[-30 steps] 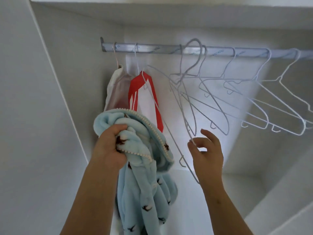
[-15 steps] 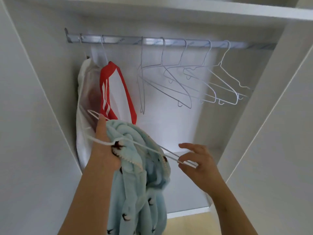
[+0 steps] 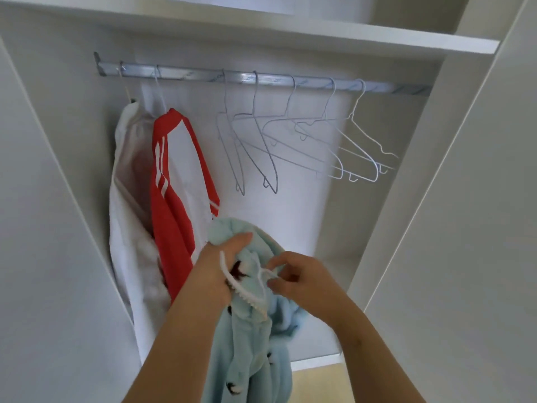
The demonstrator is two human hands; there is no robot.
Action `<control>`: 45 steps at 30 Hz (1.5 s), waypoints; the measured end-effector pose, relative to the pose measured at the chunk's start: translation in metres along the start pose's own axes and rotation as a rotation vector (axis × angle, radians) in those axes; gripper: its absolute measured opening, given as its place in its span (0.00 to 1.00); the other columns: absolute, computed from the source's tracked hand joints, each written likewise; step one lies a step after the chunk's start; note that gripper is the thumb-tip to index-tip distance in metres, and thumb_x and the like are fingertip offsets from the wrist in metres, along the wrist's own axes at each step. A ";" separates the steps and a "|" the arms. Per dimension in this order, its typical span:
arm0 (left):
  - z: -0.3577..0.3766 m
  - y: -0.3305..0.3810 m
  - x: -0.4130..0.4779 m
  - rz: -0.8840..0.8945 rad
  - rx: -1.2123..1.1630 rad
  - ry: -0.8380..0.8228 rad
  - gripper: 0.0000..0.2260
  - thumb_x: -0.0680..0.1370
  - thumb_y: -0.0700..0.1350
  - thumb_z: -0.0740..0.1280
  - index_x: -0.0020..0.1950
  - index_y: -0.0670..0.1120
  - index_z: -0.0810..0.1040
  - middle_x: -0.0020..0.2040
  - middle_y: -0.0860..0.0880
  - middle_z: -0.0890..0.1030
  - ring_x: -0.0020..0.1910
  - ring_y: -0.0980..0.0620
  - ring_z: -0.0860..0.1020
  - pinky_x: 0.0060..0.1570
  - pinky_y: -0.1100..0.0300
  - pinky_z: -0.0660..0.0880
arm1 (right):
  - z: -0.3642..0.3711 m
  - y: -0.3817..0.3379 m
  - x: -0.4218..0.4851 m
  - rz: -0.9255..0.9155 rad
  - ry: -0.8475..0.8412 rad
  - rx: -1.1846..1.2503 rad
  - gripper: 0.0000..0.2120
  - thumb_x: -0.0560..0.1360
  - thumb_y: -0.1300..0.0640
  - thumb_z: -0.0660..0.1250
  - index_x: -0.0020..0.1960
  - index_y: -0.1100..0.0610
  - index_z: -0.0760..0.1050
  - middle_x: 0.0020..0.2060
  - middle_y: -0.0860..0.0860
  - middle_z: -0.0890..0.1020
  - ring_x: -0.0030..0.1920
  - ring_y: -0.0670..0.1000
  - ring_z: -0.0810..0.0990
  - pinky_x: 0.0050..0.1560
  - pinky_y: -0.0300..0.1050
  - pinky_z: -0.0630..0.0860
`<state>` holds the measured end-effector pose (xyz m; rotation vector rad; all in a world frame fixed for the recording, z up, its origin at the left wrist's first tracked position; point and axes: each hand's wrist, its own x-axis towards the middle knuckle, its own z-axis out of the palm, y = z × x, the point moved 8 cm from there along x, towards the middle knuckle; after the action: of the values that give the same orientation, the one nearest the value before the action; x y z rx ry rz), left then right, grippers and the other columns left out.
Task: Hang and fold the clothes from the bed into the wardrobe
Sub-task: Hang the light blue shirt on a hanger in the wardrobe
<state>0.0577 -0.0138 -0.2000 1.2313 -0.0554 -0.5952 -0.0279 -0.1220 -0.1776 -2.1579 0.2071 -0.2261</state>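
As left hand [image 3: 213,274] grips fleece [image 3: 247,333], right [image 3: 305,282] pinches hanger [image 3: 266,272].

Bare forearms lead to the bare left hand [image 3: 213,271] and right hand [image 3: 305,282].

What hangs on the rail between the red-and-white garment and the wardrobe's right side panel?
Head view: five empty white wire hangers hang along that stretch of rail, nothing else.
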 end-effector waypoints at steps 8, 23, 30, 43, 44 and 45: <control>-0.035 0.002 -0.010 0.050 0.066 0.276 0.13 0.72 0.50 0.71 0.46 0.41 0.77 0.32 0.48 0.82 0.30 0.52 0.80 0.30 0.61 0.76 | -0.046 0.026 -0.004 0.061 0.477 0.404 0.17 0.78 0.51 0.62 0.30 0.52 0.71 0.18 0.42 0.68 0.23 0.41 0.65 0.34 0.39 0.65; -0.095 0.008 -0.016 0.077 0.112 0.677 0.24 0.74 0.54 0.67 0.64 0.40 0.70 0.40 0.47 0.73 0.35 0.50 0.72 0.45 0.55 0.70 | -0.086 0.066 -0.032 0.196 0.583 0.310 0.25 0.70 0.68 0.61 0.21 0.53 0.54 0.19 0.43 0.54 0.22 0.44 0.52 0.22 0.33 0.50; -0.100 0.023 -0.033 0.165 0.214 0.729 0.10 0.72 0.48 0.70 0.41 0.46 0.72 0.36 0.48 0.74 0.35 0.49 0.73 0.42 0.53 0.72 | -0.092 0.073 -0.030 0.229 0.538 0.257 0.25 0.68 0.68 0.60 0.18 0.54 0.55 0.17 0.43 0.54 0.20 0.45 0.53 0.20 0.31 0.52; -0.030 0.031 -0.040 0.229 0.419 0.260 0.05 0.70 0.44 0.74 0.42 0.50 0.79 0.33 0.51 0.83 0.34 0.54 0.81 0.33 0.61 0.77 | -0.003 0.047 0.000 0.205 0.230 0.182 0.24 0.72 0.61 0.63 0.20 0.52 0.59 0.15 0.44 0.60 0.22 0.44 0.58 0.28 0.39 0.61; -0.022 0.031 -0.040 0.234 0.424 0.212 0.05 0.70 0.44 0.74 0.42 0.50 0.80 0.34 0.52 0.84 0.35 0.55 0.82 0.35 0.62 0.77 | 0.001 0.046 0.001 0.212 0.231 0.212 0.22 0.72 0.61 0.63 0.22 0.51 0.61 0.16 0.44 0.61 0.22 0.44 0.60 0.27 0.37 0.62; -0.016 0.031 -0.040 0.247 0.432 0.176 0.05 0.70 0.44 0.74 0.43 0.50 0.80 0.35 0.52 0.84 0.37 0.55 0.82 0.38 0.61 0.78 | 0.003 0.045 0.001 0.220 0.238 0.247 0.20 0.72 0.61 0.63 0.24 0.52 0.62 0.17 0.43 0.63 0.22 0.43 0.61 0.26 0.34 0.62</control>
<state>0.0418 0.0246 -0.1665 1.6624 -0.1938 -0.2618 -0.0288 -0.1447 -0.2164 -1.8439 0.5227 -0.3621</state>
